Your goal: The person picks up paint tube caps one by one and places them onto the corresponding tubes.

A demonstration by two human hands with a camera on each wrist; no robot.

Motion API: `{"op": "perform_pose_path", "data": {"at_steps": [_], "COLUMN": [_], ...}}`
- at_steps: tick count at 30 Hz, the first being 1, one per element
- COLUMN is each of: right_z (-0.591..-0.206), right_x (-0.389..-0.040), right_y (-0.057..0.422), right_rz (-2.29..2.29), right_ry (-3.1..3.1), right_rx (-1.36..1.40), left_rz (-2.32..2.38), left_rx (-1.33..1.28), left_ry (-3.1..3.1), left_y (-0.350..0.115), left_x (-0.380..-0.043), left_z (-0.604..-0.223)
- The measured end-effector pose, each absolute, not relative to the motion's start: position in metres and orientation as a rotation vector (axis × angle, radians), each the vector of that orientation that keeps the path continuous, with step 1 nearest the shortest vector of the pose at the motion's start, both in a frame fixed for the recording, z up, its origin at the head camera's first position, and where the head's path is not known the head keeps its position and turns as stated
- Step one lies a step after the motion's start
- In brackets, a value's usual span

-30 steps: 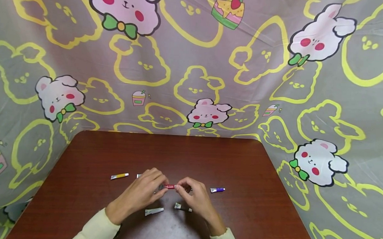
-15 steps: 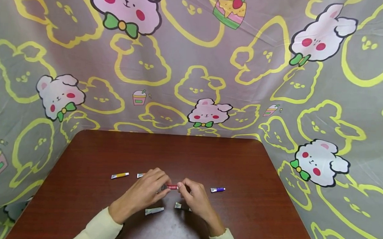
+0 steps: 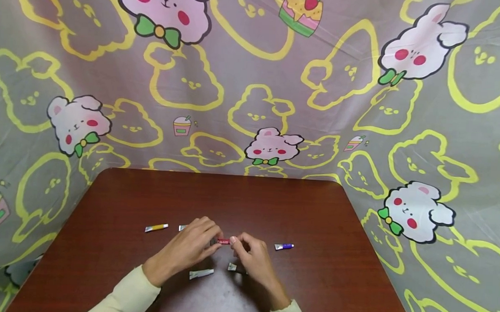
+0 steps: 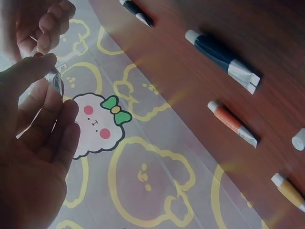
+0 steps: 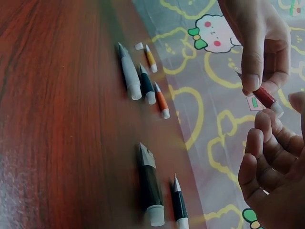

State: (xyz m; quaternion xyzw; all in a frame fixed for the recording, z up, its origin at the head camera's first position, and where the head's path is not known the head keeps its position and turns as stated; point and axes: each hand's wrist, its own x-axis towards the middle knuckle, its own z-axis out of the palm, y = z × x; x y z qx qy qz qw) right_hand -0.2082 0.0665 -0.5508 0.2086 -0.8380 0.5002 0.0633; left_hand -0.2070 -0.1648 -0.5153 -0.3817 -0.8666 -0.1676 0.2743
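A small red paint tube (image 3: 223, 241) with a white cap is up between both hands, over the middle of the table. My left hand (image 3: 192, 241) pinches its silver crimped end with thumb and fingertips. At the other end, the thumb and fingertips of my right hand (image 3: 255, 258) are around the white cap (image 5: 277, 109). From the right wrist view the red body of the tube shows beyond the left fingertips (image 5: 250, 82). The left wrist view has most of the tube hidden by the left fingers.
Several paint tubes lie on the brown table (image 3: 148, 193): yellow (image 3: 156, 228), purple (image 3: 284, 246), white-silver (image 3: 201, 274), black (image 3: 232, 267) partly under the right hand, and orange (image 4: 232, 122). A patterned grey cloth (image 3: 220, 71) hangs around the table.
Both hands stay at nearly the same place with the red tube. The right thumb and fingers shift slightly at the cap, and less of the black tube shows now.
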Motion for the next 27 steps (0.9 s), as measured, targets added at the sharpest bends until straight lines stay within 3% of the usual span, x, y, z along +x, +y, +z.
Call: {"op": "perform_pose_path", "data": {"at_steps": [27], "right_z": [-0.569], "right_x": [-0.193], "right_y": [0.048], "right_rz": [1.436], "right_ry": [-2.475], "right_rx": [0.842], "left_rz": [-0.346], "left_rx": [-1.022], "left_ry": [-2.468], "left_y": [-0.176], "left_x": [-0.258], "left_z": [-0.542]}}
